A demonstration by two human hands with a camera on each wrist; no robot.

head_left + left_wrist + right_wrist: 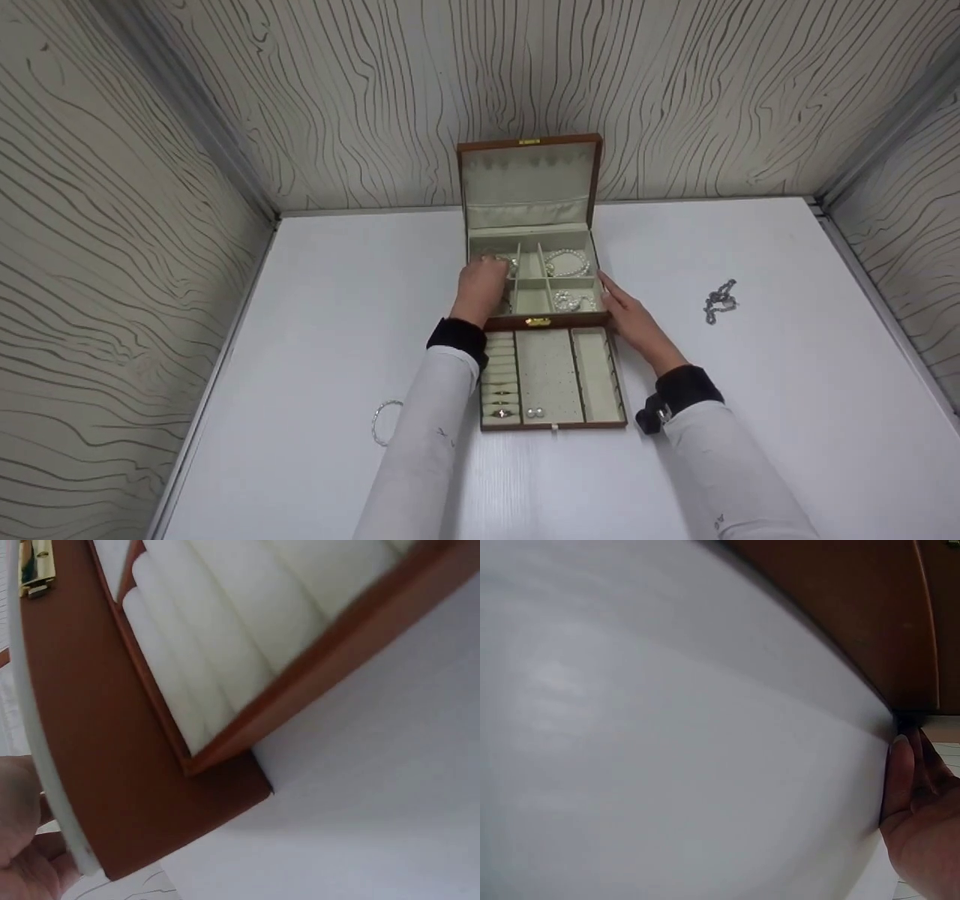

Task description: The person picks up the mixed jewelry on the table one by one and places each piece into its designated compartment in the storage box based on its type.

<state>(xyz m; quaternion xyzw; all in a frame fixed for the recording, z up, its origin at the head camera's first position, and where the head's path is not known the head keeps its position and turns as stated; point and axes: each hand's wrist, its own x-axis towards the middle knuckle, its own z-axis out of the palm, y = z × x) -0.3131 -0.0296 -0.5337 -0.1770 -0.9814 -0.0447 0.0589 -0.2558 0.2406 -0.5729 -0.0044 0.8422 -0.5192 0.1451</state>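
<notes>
Head view shows us a rectangular brown, cream-lined jewellery box [581, 320] on the white desk [322, 315], its raised brown-framed lid [529, 180] leaving the compartments reachable from above. A bare right hand [634, 322] touches the box's right side, fingers extended and closed round nothing; we judge it steadies the box. The bare left hand [481, 285] reaches into the upper left compartment, fingers curled; we cannot tell whether they hold anything, as the hand blocks our sight.

The pulled-out shallow cream drawer [547, 367] displays two round white pearl earrings [531, 412] beside padded rolls. A white pearl strand [570, 274] lies in the upper right compartment. The white left sleeve [427, 420] partly hides a round silvery bracelet [374, 424], while a crumpled silver-grey chain [721, 300] lies well right of the box.
</notes>
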